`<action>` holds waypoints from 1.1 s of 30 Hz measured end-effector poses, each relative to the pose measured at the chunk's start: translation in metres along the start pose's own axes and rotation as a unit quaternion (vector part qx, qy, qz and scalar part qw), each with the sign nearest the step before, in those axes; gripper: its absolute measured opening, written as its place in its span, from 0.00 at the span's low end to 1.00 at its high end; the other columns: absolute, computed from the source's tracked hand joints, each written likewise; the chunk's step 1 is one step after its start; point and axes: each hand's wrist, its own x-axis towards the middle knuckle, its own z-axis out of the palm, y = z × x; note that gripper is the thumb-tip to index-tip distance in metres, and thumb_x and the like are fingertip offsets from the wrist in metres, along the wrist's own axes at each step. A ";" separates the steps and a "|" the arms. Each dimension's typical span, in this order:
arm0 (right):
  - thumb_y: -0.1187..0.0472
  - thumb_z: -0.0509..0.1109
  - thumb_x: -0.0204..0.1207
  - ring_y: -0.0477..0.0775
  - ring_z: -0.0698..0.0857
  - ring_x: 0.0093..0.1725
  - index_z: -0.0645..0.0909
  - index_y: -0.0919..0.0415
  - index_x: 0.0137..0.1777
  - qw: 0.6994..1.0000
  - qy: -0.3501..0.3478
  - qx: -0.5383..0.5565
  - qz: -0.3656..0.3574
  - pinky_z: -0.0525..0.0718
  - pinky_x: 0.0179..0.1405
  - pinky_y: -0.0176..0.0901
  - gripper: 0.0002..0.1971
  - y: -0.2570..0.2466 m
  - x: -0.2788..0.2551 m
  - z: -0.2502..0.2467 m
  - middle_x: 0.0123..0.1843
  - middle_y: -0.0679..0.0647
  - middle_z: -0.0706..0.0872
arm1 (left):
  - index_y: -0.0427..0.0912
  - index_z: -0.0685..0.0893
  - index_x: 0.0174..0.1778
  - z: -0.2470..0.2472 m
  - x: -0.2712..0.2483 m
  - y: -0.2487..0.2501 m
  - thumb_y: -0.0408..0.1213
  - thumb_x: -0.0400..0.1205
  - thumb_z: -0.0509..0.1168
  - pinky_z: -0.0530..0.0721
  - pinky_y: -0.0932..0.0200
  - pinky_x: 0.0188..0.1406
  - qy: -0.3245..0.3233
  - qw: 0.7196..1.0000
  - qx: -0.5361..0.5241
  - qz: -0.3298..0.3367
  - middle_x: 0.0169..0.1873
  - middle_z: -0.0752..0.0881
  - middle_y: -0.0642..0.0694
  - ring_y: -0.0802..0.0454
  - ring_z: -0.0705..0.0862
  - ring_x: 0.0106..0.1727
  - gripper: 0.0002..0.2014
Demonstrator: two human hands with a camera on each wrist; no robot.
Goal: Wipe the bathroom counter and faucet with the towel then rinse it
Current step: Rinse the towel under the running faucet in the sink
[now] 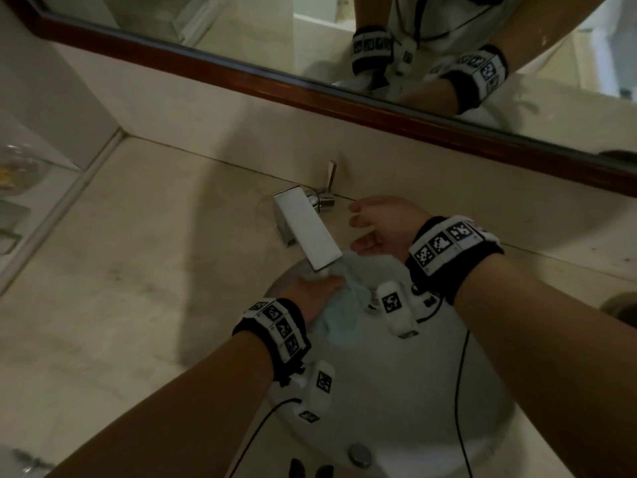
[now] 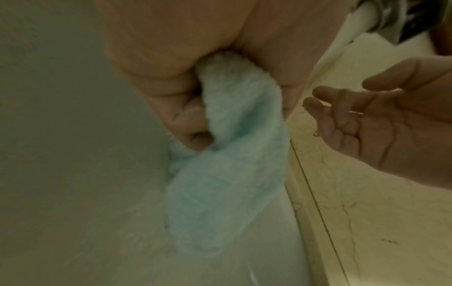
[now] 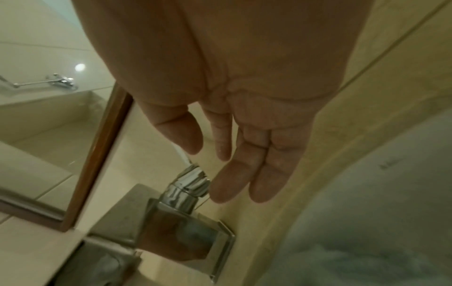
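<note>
The left hand (image 1: 312, 292) is down in the basin (image 1: 396, 391), fingers curled round a bunched pale blue towel (image 1: 339, 313), and it holds the cloth right under the mouth of the faucet (image 1: 306, 232) so the stream runs straight onto it; the wiping looks done and this reads as the rinse. From the left wrist view the towel (image 2: 227, 174) is squeezed through the fist with the loose end hanging against the basin wall, which would let water drain off without the cloth slipping away. The right hand (image 1: 382, 227) holds nothing, its fingers straight and relaxed, and hovers just beside the lever at the back of the faucet (image 3: 188, 185), fingertips (image 3: 227, 189) near the chrome; whether they touch it I cannot tell. Kept there, I'd guess, so the flow can be adjusted or shut off while the other hand works the towel. The marble surface (image 1: 138, 270) around the basin lies bare near the tap, with the wood-framed mirror (image 1: 275, 36) behind
</note>
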 end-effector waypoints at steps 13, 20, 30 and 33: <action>0.72 0.55 0.79 0.56 0.79 0.27 0.83 0.43 0.52 0.996 -0.010 0.001 -0.085 0.88 0.51 0.56 0.23 -0.030 -0.003 0.027 0.48 0.48 0.84 | 0.48 0.86 0.64 -0.010 0.007 -0.003 0.68 0.74 0.68 0.86 0.36 0.63 -0.011 0.999 0.024 -0.028 0.58 0.90 0.43 0.37 0.89 0.58 0.31; 0.78 0.55 0.77 0.55 0.83 0.31 0.76 0.38 0.69 0.982 -0.037 -0.118 -0.143 0.87 0.45 0.51 0.34 -0.023 0.003 0.023 0.59 0.35 0.81 | 0.45 0.87 0.59 -0.007 0.000 -0.019 0.58 0.61 0.82 0.87 0.36 0.61 -0.023 0.991 -0.100 -0.083 0.50 0.92 0.41 0.38 0.90 0.54 0.33; 0.64 0.67 0.82 0.64 0.88 0.46 0.82 0.63 0.60 0.992 0.020 -0.121 -0.002 0.88 0.56 0.64 0.10 0.063 -0.012 -0.028 0.60 0.67 0.85 | 0.41 0.85 0.60 0.003 -0.033 -0.019 0.38 0.78 0.74 0.61 0.67 0.18 -0.076 0.983 -0.137 -0.092 0.28 0.75 0.45 0.54 0.66 0.20 0.15; 0.49 0.68 0.82 0.63 0.83 0.64 0.79 0.58 0.66 0.992 0.019 -0.060 0.108 0.83 0.65 0.62 0.18 0.113 -0.028 -0.032 0.64 0.57 0.83 | 0.48 0.86 0.59 0.009 -0.056 -0.014 0.37 0.76 0.74 0.71 0.62 0.24 -0.079 0.986 -0.131 -0.058 0.33 0.83 0.42 0.47 0.76 0.27 0.15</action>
